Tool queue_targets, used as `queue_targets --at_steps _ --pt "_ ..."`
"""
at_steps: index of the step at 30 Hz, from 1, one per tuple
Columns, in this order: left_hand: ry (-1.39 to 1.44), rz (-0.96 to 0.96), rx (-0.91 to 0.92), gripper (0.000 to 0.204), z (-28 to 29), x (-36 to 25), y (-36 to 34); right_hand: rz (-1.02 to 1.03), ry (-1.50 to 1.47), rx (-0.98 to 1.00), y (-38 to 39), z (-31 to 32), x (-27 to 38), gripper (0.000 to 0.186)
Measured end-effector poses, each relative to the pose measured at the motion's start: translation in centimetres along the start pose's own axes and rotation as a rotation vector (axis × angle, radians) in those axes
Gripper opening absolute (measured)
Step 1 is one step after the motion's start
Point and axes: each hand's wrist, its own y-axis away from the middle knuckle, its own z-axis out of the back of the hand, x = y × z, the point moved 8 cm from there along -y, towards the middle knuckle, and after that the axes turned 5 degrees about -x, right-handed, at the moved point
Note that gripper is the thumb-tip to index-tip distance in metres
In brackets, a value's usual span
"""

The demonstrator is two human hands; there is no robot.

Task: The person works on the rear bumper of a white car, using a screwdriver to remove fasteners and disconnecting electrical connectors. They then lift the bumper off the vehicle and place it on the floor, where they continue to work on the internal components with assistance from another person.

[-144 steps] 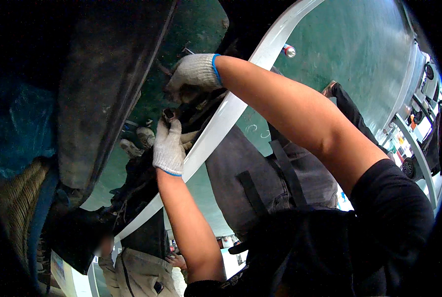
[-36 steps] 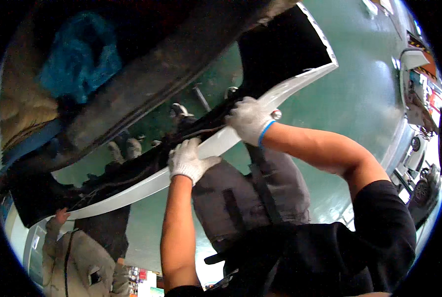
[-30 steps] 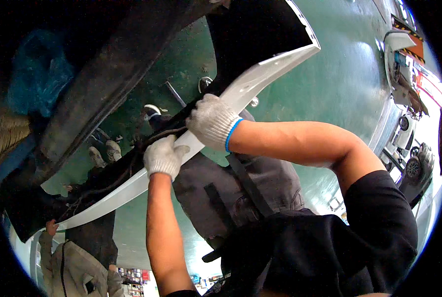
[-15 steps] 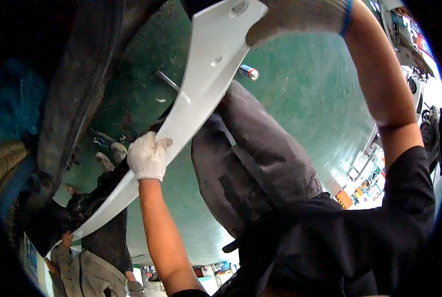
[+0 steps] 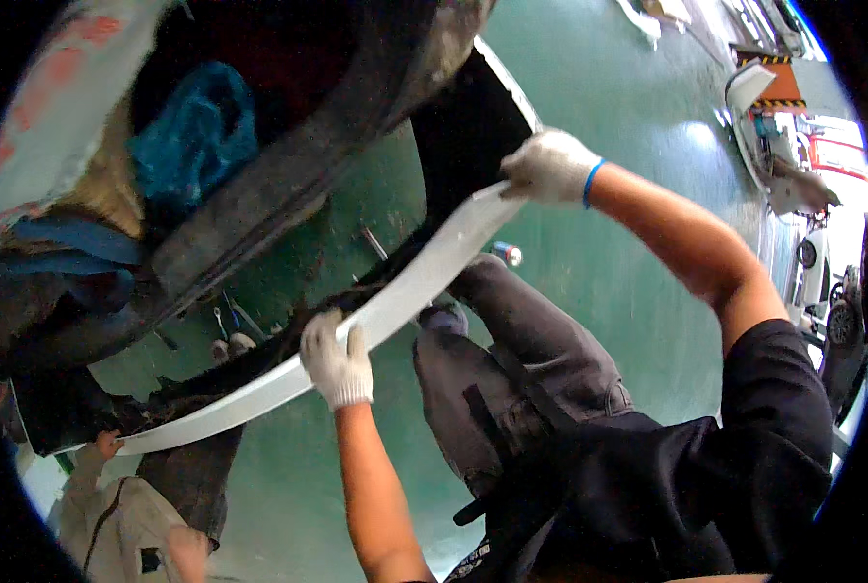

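A long, curved silver car bumper (image 5: 424, 267) runs from lower left to upper right, its dark inner side facing the car. My left hand (image 5: 337, 361), in a white knit glove, is closed over the middle of its edge, thumb on the outer face. Toward the far right end, my right hand (image 5: 554, 167), gloved with a blue cuff band, grips the upper edge. At the lower left, a co-worker's bare hand (image 5: 110, 444) touches the other end of the bumper.
The dark car underside edge (image 5: 249, 228) lies to the left, with a crumpled blue plastic bag (image 5: 196, 136) on it. A can (image 5: 508, 255) is on the green floor (image 5: 628, 321) beyond my knees. The co-worker (image 5: 142, 530) is at lower left; car parts (image 5: 759, 136) lie far right.
The bumper has turned so its silver face looks narrower and its dark inside shows more. My right hand has come down and right into full view. The camera view has shifted too.
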Motion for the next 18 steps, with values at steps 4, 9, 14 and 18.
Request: queue_targets --at_steps 4,9,14,18 --pt "0.079 0.628 -0.069 0.04 5.2 8.5 12.0 -0.023 0.0 0.054 0.7 0.7 2.4 0.04" --pt "0.216 1.579 -0.227 0.039 7.4 15.5 44.0 0.102 0.036 0.106 -1.2 2.6 5.8 0.048" --pt "0.113 2.079 0.035 0.049 5.9 2.4 61.7 0.165 0.021 0.096 0.0 2.0 4.2 0.052" --pt "-0.414 0.932 1.429 0.057 -3.9 -8.2 64.0 0.204 -0.022 0.12 -0.4 2.7 4.9 0.058"
